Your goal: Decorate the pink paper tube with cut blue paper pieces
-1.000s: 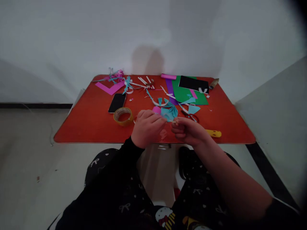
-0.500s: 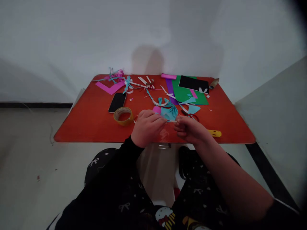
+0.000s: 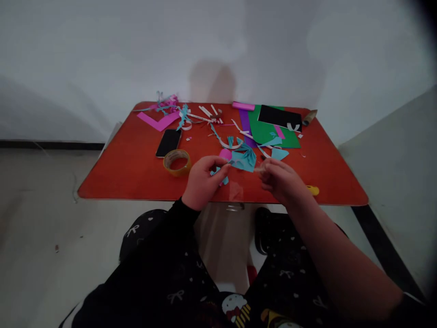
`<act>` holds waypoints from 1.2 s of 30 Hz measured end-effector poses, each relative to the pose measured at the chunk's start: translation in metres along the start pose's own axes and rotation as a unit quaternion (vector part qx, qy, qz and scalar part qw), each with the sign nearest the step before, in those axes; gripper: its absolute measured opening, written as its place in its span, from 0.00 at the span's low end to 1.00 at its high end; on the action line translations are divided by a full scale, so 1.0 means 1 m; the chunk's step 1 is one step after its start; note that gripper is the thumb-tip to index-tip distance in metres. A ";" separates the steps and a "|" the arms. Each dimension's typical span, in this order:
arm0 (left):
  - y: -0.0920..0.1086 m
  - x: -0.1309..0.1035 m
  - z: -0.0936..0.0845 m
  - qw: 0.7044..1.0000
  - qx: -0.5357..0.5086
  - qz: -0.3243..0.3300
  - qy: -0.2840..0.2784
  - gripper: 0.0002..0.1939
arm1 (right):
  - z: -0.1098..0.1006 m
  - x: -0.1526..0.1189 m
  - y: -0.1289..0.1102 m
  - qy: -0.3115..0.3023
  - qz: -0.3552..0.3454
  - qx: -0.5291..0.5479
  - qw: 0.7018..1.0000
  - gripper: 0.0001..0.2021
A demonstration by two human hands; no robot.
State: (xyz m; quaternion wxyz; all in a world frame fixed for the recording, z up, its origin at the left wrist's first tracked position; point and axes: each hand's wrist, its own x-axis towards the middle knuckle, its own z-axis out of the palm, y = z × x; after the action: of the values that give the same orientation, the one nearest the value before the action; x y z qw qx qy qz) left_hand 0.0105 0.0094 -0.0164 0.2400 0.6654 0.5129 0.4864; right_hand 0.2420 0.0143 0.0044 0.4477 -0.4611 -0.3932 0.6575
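Above the front part of the red table (image 3: 129,180), my left hand (image 3: 205,180) pinches a small blue paper piece (image 3: 223,177) between thumb and fingers. My right hand (image 3: 283,180) is apart from it on the right, its fingertips closed on a thin pale strip (image 3: 259,169). Between and behind the hands lies pleated light-blue paper (image 3: 245,160), with a pink roll (image 3: 226,154) beside it. A clear patch, perhaps tape, rests near the table's front edge.
A tape roll (image 3: 176,163) and a phone (image 3: 169,142) lie on the left. Green paper (image 3: 264,132), a black sheet (image 3: 280,117) and blue scraps (image 3: 280,154) are at the right. A yellow object (image 3: 312,190) sits beside my right wrist. Paper strips are scattered at the back.
My hands have drawn apart, the right one moving rightward with the pale strip. A blue paper piece now shows under my left fingers.
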 end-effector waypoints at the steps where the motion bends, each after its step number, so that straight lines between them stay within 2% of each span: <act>1: 0.001 -0.001 0.001 0.999 -0.035 -0.026 -0.005 0.08 | 0.002 -0.001 0.004 -0.008 -0.009 -0.019 1.000 0.17; 3: 0.002 -0.001 0.003 0.994 -0.092 -0.063 -0.007 0.10 | 0.004 0.000 0.012 -0.016 -0.041 -0.059 0.997 0.22; 5: 0.004 0.000 0.005 0.987 -0.132 -0.087 -0.006 0.10 | 0.005 0.002 0.018 -0.015 -0.080 -0.101 0.992 0.23; 8: 0.006 0.002 0.008 0.977 -0.179 -0.115 -0.013 0.10 | 0.006 0.006 0.021 -0.013 -0.119 -0.148 0.982 0.16; 12: 0.007 0.002 0.012 0.956 -0.249 -0.156 -0.022 0.11 | 0.009 0.012 0.019 -0.025 -0.115 -0.156 0.981 0.10; 15: 0.005 0.002 0.016 0.925 -0.317 -0.209 -0.033 0.15 | 0.009 0.018 0.020 -0.025 -0.103 -0.142 0.984 0.13; 19: 0.005 0.004 0.021 0.864 -0.422 -0.273 -0.032 0.20 | 0.006 0.023 0.025 0.004 -0.098 -0.125 0.987 0.13; 25: 0.009 0.009 0.023 0.784 -0.546 -0.294 -0.008 0.16 | -0.001 0.031 0.027 0.039 -0.080 -0.134 0.987 0.17; 31: 0.008 0.010 0.020 0.732 -0.591 -0.334 -0.055 0.13 | -0.008 0.043 0.023 0.047 -0.031 -0.064 0.996 0.15; 36: 0.003 0.008 0.019 0.724 -0.588 -0.347 -0.095 0.13 | -0.016 0.049 0.020 0.079 -0.067 -0.093 0.990 0.17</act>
State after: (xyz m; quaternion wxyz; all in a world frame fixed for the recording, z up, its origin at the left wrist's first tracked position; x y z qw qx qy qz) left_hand 0.0282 0.0189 -0.0189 0.7829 0.2092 0.2936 0.5071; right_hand 0.2449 0.0565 -0.0306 0.4754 -0.5240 -0.4457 0.5484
